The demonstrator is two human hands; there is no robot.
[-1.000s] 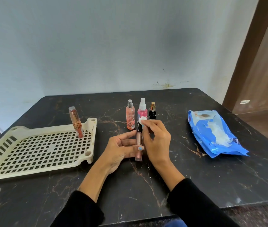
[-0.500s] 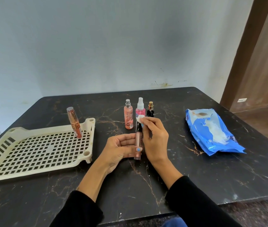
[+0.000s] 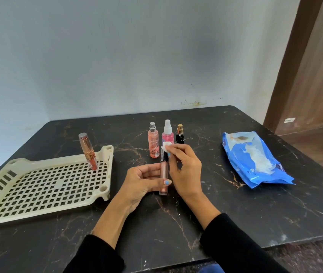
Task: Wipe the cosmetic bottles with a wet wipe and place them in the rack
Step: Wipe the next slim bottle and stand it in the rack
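My left hand [image 3: 144, 182] holds a slim pink lip gloss tube [image 3: 164, 174] upright over the table, thumb across its lower part. My right hand [image 3: 185, 170] pinches a small white wet wipe [image 3: 165, 147] against the tube's black cap. Behind them stand a peach spray bottle [image 3: 153, 141], a pink spray bottle [image 3: 167, 133] and a small black bottle [image 3: 179, 134]. A cream plastic rack [image 3: 44, 186] lies at the left, with a copper lipstick tube [image 3: 88, 152] leaning in its far right corner.
A blue wet wipe pack [image 3: 255, 160] lies at the right of the black marble table [image 3: 235, 209]. A grey wall runs behind, and a wooden door [image 3: 314, 75] stands at the far right.
My right hand with the wipe has stayed at the top of the tube, shifting only slightly. The view has drifted a little; the other bottles have not moved.
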